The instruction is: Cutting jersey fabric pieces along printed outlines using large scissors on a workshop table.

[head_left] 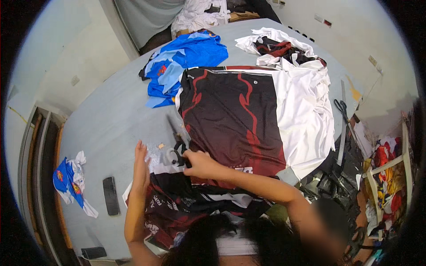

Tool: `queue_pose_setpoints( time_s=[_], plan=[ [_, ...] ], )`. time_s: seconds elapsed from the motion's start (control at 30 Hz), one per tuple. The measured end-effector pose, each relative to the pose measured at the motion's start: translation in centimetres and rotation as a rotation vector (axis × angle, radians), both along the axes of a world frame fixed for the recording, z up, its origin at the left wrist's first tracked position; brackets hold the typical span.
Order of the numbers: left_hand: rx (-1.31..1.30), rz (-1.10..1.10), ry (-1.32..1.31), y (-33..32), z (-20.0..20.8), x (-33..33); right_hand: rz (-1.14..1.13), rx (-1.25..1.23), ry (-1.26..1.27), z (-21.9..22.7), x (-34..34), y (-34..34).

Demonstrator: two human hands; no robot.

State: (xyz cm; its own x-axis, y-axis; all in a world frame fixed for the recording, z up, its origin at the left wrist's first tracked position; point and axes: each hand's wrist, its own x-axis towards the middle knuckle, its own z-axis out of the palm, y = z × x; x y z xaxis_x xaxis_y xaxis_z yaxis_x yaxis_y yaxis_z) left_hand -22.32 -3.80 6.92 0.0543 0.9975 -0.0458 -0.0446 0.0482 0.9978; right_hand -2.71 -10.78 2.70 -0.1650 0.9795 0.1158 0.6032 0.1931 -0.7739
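Observation:
A pair of scissors (178,153) with black handles is in my right hand (197,164), its blades blurred and pointing away from me. The blades lie along the left edge of a black and dark red printed fabric panel (226,106) spread flat on the table. My left hand (141,157) is raised to the left of the scissors, fingers stretched up and apart from the cloth, with nothing seen in it. Below both hands, a bunched black and dark red printed cloth (177,201) lies at the near edge, partly hidden by my arm and hair.
White fabric (308,115) spreads right of the panel. Blue cloth pieces (186,57) and a white and black heap (284,48) lie at the back. A dark phone (111,195) and blue-white scraps (73,181) sit left. Other scissors (341,108) and a metal ruler (342,142) lie right.

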Motion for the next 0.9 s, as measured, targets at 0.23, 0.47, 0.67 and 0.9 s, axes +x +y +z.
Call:
queue_pose_setpoints(
  time_s=[0.23, 0.47, 0.67, 0.9],
  plan=[
    [-0.656, -0.389, -0.600, -8.1, -0.2, 2.6, 0.235, 0.033, 0.212, 4.3, 4.0, -11.0],
    [-0.225, -0.446, -0.247, -16.6, 1.7, 11.2, 0.057, -0.249, 0.650, 5.1, 5.4, -20.9],
    [-0.179, -1.207, -0.441, -18.2, 1.7, 20.3, -0.414, -0.253, 0.659, 5.6, 9.2, -26.2],
    [1.192, -1.284, 0.418, -10.0, -5.2, 27.0, -0.887, -0.503, 0.462, 8.2, 12.5, -37.0]
  ],
)
